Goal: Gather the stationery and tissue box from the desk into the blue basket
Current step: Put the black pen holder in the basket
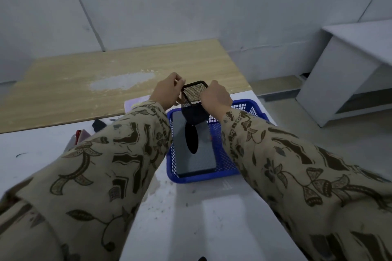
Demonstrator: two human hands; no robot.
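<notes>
Head view, packing in progress. The tissue box (pixel 201 159), a flat grey rectangular box with a black oval slot in its top face, lies inside the blue basket (pixel 203 177) and fills most of its floor; that part of the task appears done. The basket is rigid plastic with perforated lattice walls and a solid rim, and stands on the white desk (pixel 191 218).

Directly above the basket's far end, both hands hold a mesh pen holder (pixel 194 93): a black, square-mouthed cup of fine wire mesh with a solid band at the rim. The left hand (pixel 167 91) has its fingers curled on the holder's left edge; the right hand (pixel 216 97) has its fingers curled on the right edge. The holder hangs tilted, mouth toward the camera, its base just over the tissue box. Whether it touches the box cannot be told.

Probably left to gather: a small red object (pixel 79 134) and a dark object (pixel 98 125) on the desk to the left, both partly hidden by the patterned left sleeve (pixel 118 154) and too blurred to identify. Beyond the desk lies a wood-grain tabletop (pixel 74 82) with a pale worn patch.
</notes>
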